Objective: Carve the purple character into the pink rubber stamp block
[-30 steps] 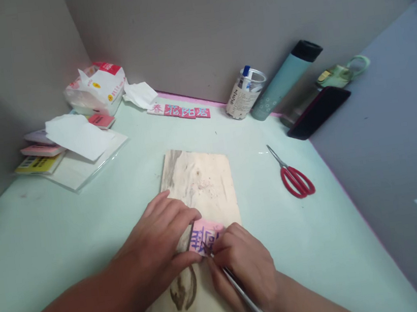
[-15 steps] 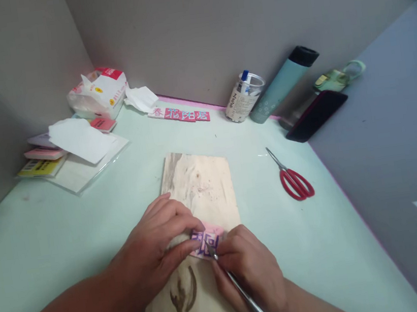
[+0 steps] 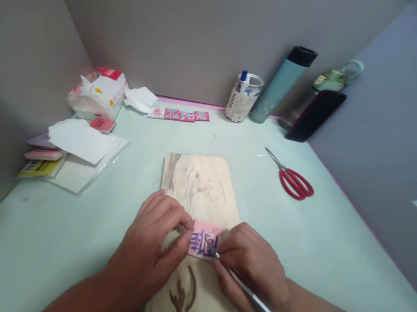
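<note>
A small pink piece [image 3: 207, 225] with purple characters lies on the wooden board [image 3: 208, 181]; whether it is paper or a rubber block, I cannot tell. My left hand [image 3: 154, 245] has its thumb and forefinger brought together at the left edge of the piece, the other fingers curled. In my right hand [image 3: 251, 263] is a craft knife [image 3: 255, 299] with a silver handle, held like a pen. Its blade tip rests at the purple strokes on the right part of the piece. My right fingers touch down beside the piece's right edge.
Red-handled scissors [image 3: 295, 183] lie to the right of the board. At the back stand a can with pens [image 3: 242, 101], a teal bottle [image 3: 283, 84] and a dark phone [image 3: 314, 116]. Pink character strips [image 3: 186, 115], a tissue pack [image 3: 102, 95] and papers [image 3: 79, 139] lie further left.
My left thumb and forefinger have drawn back leftward from over the pink piece to its edge, uncovering more purple strokes. The knife tip has shifted slightly to the right.
</note>
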`<state>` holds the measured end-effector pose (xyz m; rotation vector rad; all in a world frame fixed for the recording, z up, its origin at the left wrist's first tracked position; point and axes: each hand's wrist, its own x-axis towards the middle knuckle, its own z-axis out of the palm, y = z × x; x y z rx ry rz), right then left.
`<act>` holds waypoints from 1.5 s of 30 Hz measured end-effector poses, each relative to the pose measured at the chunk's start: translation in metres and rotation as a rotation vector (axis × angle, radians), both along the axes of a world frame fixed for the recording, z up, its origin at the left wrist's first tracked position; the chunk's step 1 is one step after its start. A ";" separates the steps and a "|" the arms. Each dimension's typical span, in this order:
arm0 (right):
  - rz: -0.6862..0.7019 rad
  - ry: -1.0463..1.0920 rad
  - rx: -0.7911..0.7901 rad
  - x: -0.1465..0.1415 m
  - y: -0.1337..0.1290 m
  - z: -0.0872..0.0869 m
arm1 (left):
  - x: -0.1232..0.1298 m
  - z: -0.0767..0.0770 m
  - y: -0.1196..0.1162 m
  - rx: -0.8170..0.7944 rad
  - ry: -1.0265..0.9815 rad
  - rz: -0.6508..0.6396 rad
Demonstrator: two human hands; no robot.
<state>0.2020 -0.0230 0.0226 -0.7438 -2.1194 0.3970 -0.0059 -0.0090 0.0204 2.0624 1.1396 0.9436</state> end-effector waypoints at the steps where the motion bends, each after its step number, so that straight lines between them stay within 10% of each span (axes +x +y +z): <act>1: 0.001 -0.002 -0.006 0.000 0.000 0.000 | 0.000 0.000 0.000 -0.003 -0.004 -0.005; 21: 0.014 -0.021 -0.004 0.001 -0.001 -0.004 | 0.002 -0.001 -0.001 0.020 0.027 -0.050; 30: -0.429 0.190 -0.460 0.005 0.011 0.005 | 0.010 -0.010 -0.012 0.126 0.248 0.037; 45: -0.452 0.417 -0.764 0.004 0.021 0.005 | 0.007 -0.009 -0.010 0.048 0.317 -0.053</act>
